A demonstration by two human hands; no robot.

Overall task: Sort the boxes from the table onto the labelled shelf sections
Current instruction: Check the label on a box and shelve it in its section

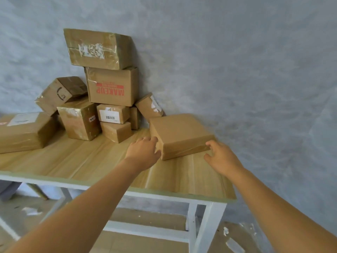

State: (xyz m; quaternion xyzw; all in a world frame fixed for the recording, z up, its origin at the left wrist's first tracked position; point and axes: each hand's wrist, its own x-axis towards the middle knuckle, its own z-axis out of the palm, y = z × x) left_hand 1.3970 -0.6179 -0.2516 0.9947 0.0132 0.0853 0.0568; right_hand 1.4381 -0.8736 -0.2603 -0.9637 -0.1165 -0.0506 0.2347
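Two hands reach to the flat box (179,134), which lies on the wooden worktop (94,161) at its right end, just right of the box pile; left hand (144,152) against the flat box's near-left corner, fingers on its left side, curl hidden from this angle; right hand (221,157) at its near-right corner, fingertips touching the front edge, thumb apart, loosely spread; cannot tell if either grips yet. Left of the flat box: MAKEUP box (112,86) printed upside down, taped box (98,48) stacked on it; barcode box (113,113) under the MAKEUP box; long box (25,132) furthest left. Grey wall (237,70) behind the flat box.
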